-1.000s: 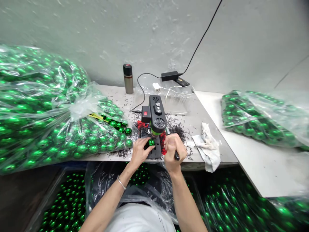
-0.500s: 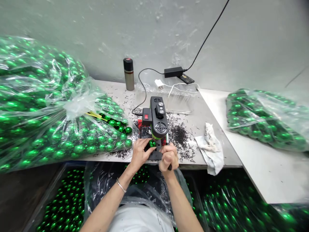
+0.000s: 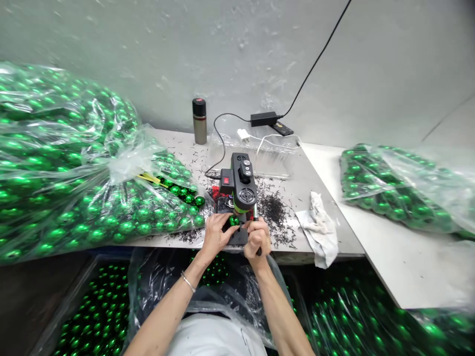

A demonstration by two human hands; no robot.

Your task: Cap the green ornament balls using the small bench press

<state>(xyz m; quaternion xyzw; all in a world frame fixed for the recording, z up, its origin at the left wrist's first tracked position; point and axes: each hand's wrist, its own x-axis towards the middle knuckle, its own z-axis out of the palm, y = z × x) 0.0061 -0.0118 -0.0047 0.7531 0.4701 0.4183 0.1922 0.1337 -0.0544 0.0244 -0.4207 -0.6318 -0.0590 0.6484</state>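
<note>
A small black machine (image 3: 243, 179) with a red switch stands at the front of the worktable. Under its head, my left hand (image 3: 218, 232) pinches a shiny green ball (image 3: 233, 220) between thumb and fingers. My right hand (image 3: 257, 238) is wrapped round the machine's black-gripped lever (image 3: 259, 251) on the right side. Part of the lever is hidden by my fingers. Red parts of the machine (image 3: 215, 192) show behind and beside its head.
A large clear bag of green balls (image 3: 67, 198) fills the left. Black scraps (image 3: 274, 210) litter the table (image 3: 297, 190). Nearby are a bottle (image 3: 199, 121), a power adapter (image 3: 264, 118), a white cloth (image 3: 319, 230) and another bag of balls (image 3: 386, 183). More balls (image 3: 94, 306) lie below.
The view has shifted slightly. My left hand keeps its pinch on the ball under the machine head, and my right hand keeps hold of the lever, with little visible movement.
</note>
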